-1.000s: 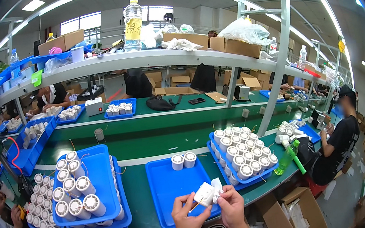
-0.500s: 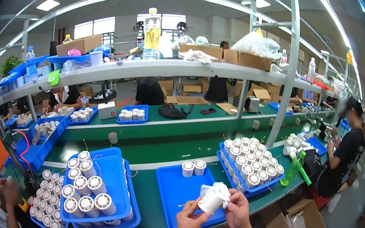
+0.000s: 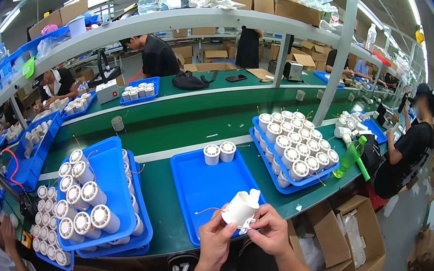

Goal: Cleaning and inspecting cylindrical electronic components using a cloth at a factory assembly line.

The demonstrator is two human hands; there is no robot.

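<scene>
Over the front of a blue tray (image 3: 191, 193), my left hand (image 3: 214, 240) grips a white cylindrical housing (image 3: 238, 208) by its side. The housing is tilted, its open-looking rim upward, and a thin brown wire sticks out to the left. My right hand (image 3: 270, 232) is closed at its lower right side, pinching a crumpled white cloth-like piece (image 3: 248, 224). More of something white shows at the rim's right; whether it is the same piece I cannot tell. Two similar white housings (image 3: 219, 153) with slotted round tops stand at the tray's far edge.
Stacked blue trays of housings stand left (image 3: 114, 159) and right (image 3: 326, 177). A green bottle (image 3: 351, 157) lies beside the right stack. Cardboard boxes (image 3: 366, 225) are below the bench edge. A shelf beam (image 3: 170, 22) crosses above. Co-workers sit left, right and across.
My head view has tipped downward, so the bench appears higher. The housing has turned from lying sideways to rim-up in my left hand, and my right hand has shifted to its lower side.
</scene>
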